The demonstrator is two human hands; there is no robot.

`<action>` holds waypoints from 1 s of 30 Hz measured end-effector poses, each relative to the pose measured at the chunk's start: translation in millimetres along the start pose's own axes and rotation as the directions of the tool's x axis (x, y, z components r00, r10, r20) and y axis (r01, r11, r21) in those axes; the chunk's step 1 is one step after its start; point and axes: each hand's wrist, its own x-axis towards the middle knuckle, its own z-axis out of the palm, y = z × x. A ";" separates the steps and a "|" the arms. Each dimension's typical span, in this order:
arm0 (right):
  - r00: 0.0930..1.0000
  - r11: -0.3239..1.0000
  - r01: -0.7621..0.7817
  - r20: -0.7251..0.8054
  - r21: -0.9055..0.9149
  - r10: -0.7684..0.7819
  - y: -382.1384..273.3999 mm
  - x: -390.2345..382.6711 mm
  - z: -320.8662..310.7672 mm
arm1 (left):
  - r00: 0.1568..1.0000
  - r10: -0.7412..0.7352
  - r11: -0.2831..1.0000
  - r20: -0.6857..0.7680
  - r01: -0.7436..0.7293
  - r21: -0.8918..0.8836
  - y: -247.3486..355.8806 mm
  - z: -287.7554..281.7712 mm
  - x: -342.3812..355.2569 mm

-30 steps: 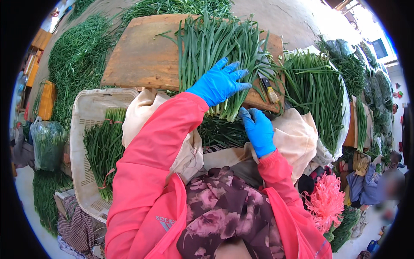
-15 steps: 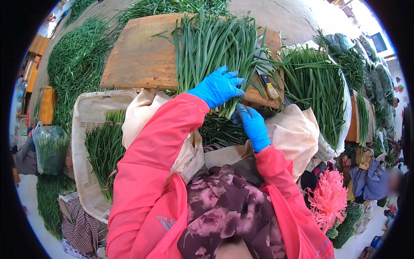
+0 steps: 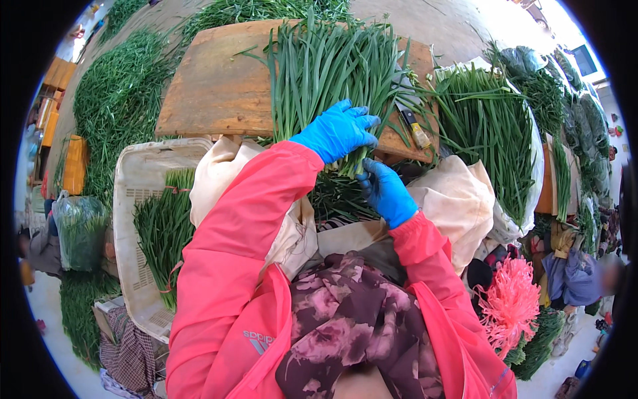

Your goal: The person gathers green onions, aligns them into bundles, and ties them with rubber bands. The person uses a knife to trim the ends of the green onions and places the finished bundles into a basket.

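Observation:
A thick spread of long green leafy stalks [image 3: 322,76] lies on a wooden board [image 3: 219,80], its pale cut ends hanging past the near edge. Across the lower part of the stalks rests my left hand [image 3: 337,130] in a blue glove, fingers apart and slightly bent. My right hand [image 3: 385,193], also blue-gloved, is just below, fingertips pinched at the stem ends near the board's edge. A knife [image 3: 412,123] with a black and yellow handle lies at the board's right, partly under loose leaves.
A pale plastic crate [image 3: 129,219] with banded bunches [image 3: 159,239] stands at left. More greens fill a white sack [image 3: 482,133] at right and lie piled on the floor [image 3: 116,86]. Beige cloths [image 3: 452,206] drape below the board. Pink tape strands [image 3: 505,299] hang at lower right.
My left hand has lowered slightly and its fingers have bent more over the stalks. My right hand has moved up and leftward, closing in on the stem ends.

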 end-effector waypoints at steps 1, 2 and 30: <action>0.997 0.988 -0.074 0.003 0.133 0.074 -0.2 -1.6 4.6 | 0.998 0.003 1.000 -0.065 -0.004 -0.013 -0.1 4.6 -1.7; 0.992 0.965 -0.115 0.071 0.237 0.101 0.8 0.5 2.8 | 0.991 0.007 1.000 -0.131 -0.010 -0.025 0.8 3.6 -1.8; 0.570 -0.157 0.221 0.258 -0.963 -0.780 10.4 -17.0 22.9 | 0.956 -0.164 0.977 -0.245 0.122 -0.176 -22.7 -20.4 -5.4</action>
